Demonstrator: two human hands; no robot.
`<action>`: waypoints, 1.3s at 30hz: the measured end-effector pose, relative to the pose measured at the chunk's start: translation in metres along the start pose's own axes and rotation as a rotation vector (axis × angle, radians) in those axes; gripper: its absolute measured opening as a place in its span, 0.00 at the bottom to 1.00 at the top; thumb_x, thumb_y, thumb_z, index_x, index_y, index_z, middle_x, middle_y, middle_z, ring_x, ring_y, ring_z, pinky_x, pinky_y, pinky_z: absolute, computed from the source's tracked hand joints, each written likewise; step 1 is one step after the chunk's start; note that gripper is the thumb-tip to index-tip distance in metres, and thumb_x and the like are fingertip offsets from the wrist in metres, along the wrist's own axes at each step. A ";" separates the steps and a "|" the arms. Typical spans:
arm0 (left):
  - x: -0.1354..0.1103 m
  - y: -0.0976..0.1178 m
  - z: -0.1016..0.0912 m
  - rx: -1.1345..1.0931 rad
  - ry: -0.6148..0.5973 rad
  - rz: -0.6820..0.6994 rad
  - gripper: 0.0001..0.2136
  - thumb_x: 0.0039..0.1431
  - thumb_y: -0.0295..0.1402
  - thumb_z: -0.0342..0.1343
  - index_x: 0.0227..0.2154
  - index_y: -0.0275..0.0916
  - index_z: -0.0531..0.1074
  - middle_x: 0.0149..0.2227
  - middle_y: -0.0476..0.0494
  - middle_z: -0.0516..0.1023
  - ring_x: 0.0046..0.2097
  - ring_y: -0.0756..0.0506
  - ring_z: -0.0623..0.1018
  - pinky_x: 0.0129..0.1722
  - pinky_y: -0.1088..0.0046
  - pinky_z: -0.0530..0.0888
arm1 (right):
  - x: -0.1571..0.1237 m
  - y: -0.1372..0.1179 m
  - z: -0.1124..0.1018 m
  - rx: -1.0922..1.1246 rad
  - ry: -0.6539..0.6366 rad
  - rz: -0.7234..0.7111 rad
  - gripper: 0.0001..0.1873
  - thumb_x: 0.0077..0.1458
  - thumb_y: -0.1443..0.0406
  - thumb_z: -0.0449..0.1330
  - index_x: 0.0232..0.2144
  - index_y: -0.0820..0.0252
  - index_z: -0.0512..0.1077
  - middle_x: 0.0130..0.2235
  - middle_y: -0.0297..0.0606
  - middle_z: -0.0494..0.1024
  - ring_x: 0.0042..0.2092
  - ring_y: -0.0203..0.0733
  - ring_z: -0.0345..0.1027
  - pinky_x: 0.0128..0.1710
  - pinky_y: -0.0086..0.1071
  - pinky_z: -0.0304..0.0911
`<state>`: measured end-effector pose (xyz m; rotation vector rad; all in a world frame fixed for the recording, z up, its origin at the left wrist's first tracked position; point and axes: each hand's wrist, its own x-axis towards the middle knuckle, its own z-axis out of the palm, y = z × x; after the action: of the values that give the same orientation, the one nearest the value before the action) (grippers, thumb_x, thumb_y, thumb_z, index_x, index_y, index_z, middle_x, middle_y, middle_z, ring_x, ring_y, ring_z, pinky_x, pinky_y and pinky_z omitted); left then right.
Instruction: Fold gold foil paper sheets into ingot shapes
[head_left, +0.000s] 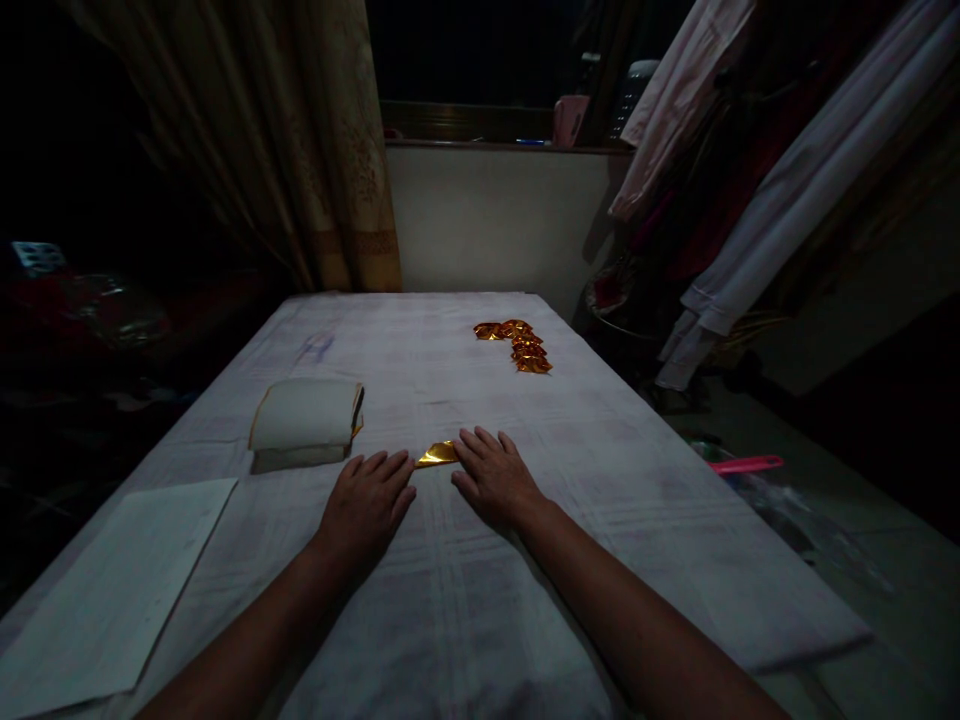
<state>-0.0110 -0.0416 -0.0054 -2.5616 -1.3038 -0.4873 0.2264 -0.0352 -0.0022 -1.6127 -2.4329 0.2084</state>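
A small folded piece of gold foil paper (436, 455) lies flat on the cloth-covered table, between my two hands. My left hand (370, 492) rests palm down at its left end, fingers stretched out. From the right, my right hand (491, 472) lies flat over the foil's right end, its fingers extended and hiding that part. Beyond them sits a stack of pale paper sheets (306, 415) with golden edges. Several folded gold foil pieces (527, 345) form a bent row farther back on the right.
A white sheet (120, 590) lies at the table's left front. Clothes (750, 220) hang at the right, and a curtain (322, 150) at the back left. A pink cup (570, 120) stands on the window sill. A pink handle (746, 464) shows beyond the right table edge.
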 end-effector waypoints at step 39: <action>0.003 0.009 -0.003 -0.136 0.005 0.039 0.15 0.66 0.26 0.47 0.51 0.38 0.74 0.47 0.38 0.78 0.47 0.40 0.77 0.49 0.57 0.75 | 0.045 0.033 0.008 0.099 -0.030 0.012 0.38 0.60 0.47 0.60 0.67 0.54 0.60 0.71 0.53 0.52 0.72 0.62 0.39 0.65 0.60 0.43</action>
<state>-0.0026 -0.0454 -0.0013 -2.6877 -1.2577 -0.5929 0.2366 0.0186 -0.0130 -1.5928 -2.3950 0.3514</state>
